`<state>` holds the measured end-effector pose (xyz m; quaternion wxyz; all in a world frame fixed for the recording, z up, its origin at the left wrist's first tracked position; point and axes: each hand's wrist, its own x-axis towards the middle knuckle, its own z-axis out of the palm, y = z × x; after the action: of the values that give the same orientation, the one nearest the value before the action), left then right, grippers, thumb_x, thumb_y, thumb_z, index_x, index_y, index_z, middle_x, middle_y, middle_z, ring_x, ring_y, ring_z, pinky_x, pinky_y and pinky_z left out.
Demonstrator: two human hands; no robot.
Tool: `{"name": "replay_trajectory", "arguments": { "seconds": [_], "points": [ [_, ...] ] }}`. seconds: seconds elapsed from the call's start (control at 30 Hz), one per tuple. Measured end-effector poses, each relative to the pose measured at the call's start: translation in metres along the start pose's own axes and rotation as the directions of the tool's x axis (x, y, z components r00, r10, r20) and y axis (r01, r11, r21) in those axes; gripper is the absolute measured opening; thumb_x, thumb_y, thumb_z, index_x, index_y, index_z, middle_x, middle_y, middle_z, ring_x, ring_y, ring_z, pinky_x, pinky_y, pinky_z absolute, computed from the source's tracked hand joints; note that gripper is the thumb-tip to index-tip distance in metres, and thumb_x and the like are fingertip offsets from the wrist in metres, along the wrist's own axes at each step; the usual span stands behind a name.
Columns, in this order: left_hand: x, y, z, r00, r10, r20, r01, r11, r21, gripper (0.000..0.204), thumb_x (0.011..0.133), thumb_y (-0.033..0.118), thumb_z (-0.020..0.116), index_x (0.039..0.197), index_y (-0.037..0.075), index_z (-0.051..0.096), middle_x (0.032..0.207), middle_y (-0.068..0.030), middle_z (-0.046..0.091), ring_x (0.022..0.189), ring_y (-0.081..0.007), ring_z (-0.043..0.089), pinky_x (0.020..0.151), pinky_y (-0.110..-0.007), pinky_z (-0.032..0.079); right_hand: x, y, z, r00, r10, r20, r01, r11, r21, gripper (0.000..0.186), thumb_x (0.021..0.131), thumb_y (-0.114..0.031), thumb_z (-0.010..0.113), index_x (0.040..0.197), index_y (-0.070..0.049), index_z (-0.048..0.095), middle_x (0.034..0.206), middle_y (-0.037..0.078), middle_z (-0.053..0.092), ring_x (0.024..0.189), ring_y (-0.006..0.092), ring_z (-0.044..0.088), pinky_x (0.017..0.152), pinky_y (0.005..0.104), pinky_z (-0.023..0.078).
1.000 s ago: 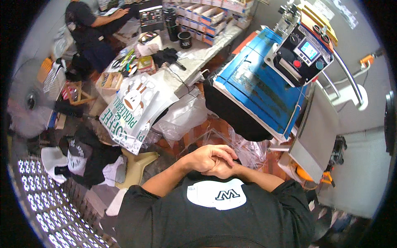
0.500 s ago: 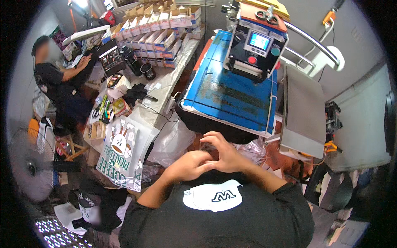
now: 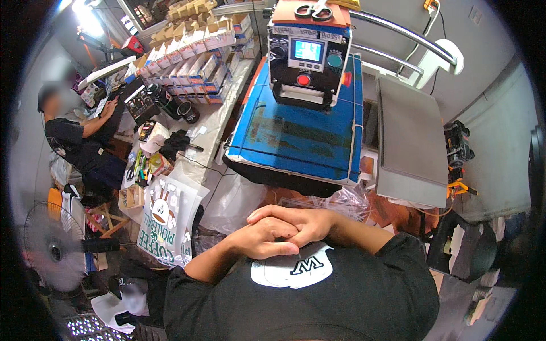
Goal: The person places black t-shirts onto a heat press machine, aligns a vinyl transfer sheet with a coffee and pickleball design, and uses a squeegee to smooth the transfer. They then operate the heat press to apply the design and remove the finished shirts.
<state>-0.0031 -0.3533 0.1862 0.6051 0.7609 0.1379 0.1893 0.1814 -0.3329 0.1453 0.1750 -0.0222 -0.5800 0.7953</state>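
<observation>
In front of my chest, my left hand [image 3: 263,237] and my right hand [image 3: 310,223] are clasped together. The right fingers lie across the back of the left hand, and the left thumb points toward the right wrist. No object shows between them; the left fingers are mostly hidden. Just below, a white cap-shaped print [image 3: 273,274] sits on my black shirt [image 3: 352,295], its upper edge partly covered by the hands. Beyond the hands stands a heat press with a black control box [image 3: 305,77] and a blue bed [image 3: 284,133].
Scissors [image 3: 313,11] rest atop the control box. A grey flat panel [image 3: 412,142] is on the right. At left are a clear printed sheet [image 3: 162,219], stacked cardboard boxes [image 3: 187,62], a black cup [image 3: 187,112], a fan [image 3: 55,250] and a seated person [image 3: 71,131].
My hands have come from fingertips meeting in a loose ring to a clasp, lower and nearer my chest. The view has shifted, so the press appears farther left.
</observation>
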Motion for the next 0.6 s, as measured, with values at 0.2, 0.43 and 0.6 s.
{"name": "replay_trajectory", "arguments": {
  "seconds": [0.2,0.43,0.6],
  "points": [
    [0.019,-0.009,0.011,0.999,0.039,0.027,-0.039,0.999,0.000,0.030,0.096,0.024,0.065,0.078,0.000,0.061,0.069,-0.0080,0.058,0.065,-0.0160,0.056,0.061,-0.032,0.044,-0.023,0.000,-0.001,1.000,0.000,-0.025,0.002,0.995,0.103,0.092,0.079,-0.028,0.081,0.149,-0.003,0.027,0.148,0.016,0.033,0.142,0.0260,0.029,0.116,0.0409,0.023],
    [0.024,-0.028,0.017,0.989,-0.110,-0.097,0.087,0.972,-0.219,0.027,0.098,0.026,0.062,0.088,0.001,0.067,0.080,-0.0027,0.064,0.076,-0.0115,0.058,0.068,-0.027,0.047,-0.028,-0.027,-0.030,0.988,0.151,-0.034,-0.154,0.977,-0.149,0.085,0.079,-0.029,0.081,0.146,-0.002,0.037,0.141,0.016,0.046,0.133,0.0272,0.043,0.112,0.0426,0.034],
    [0.026,-0.014,0.008,0.784,-0.402,-0.473,0.360,0.915,-0.181,0.027,0.099,0.023,0.060,0.109,-0.002,0.064,0.095,-0.0076,0.068,0.085,-0.0148,0.063,0.074,-0.031,0.051,-0.018,-0.092,-0.085,0.767,-0.498,-0.404,-0.248,0.351,-0.903,0.037,0.080,-0.018,0.074,0.111,-0.001,0.064,0.113,0.016,0.064,0.109,0.0304,0.061,0.095,0.0405,0.048]
  ]
}}
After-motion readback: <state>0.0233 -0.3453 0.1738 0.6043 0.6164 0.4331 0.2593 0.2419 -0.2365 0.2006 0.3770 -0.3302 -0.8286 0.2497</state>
